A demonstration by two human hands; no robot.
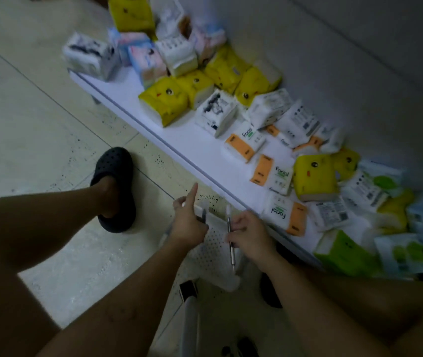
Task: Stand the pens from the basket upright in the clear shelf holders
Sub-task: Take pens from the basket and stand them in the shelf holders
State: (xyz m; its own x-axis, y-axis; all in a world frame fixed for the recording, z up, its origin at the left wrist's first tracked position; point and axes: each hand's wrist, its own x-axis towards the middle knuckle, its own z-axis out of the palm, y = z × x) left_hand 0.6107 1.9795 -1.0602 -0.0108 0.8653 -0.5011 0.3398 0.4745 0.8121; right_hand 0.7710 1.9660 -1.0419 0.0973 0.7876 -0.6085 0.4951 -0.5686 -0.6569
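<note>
A white perforated basket (pixel 213 249) sits low between my knees, in front of the shelf edge. Above it, my right hand (pixel 250 234) pinches a slim grey pen (pixel 230 243) that hangs nearly upright, tip down. My left hand (pixel 188 220) is at the basket's far rim and grips a dark pen (pixel 204 215), with its index finger pointing up. The picture is blurred, and no clear holders can be seen.
A low white shelf (pixel 179 140) runs diagonally from upper left to lower right, piled with tissue packs (pixel 165 103) in yellow, white, orange and green. My foot in a black clog (pixel 115 189) stands on the tiled floor at left. A white pole (pixel 189 323) rises near the bottom.
</note>
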